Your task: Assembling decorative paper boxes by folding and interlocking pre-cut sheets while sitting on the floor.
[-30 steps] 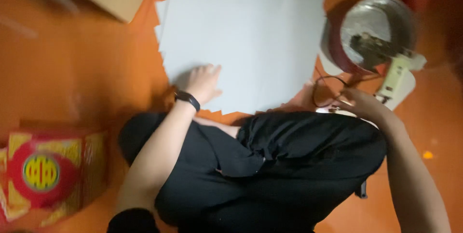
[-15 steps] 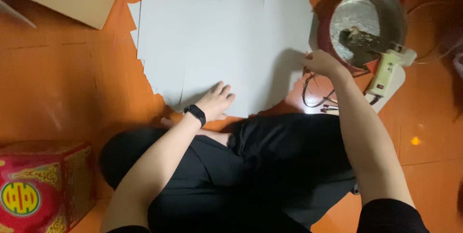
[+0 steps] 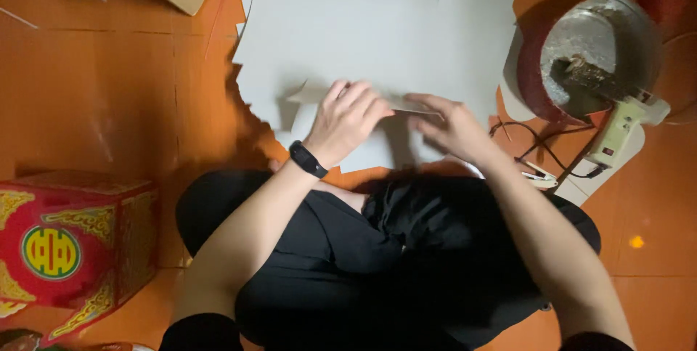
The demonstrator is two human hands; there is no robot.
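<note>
Paper strip, now under both hands.

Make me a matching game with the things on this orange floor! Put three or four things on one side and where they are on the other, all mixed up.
Things:
1. red box
2. metal bowl
3. grey sheets
4. black band

Places:
A. on the left wrist
B. far right, beside the glue gun
C. lower left corner
D. under both hands, left hand and right hand

Pairs: 1-C, 2-B, 3-D, 4-A
</note>
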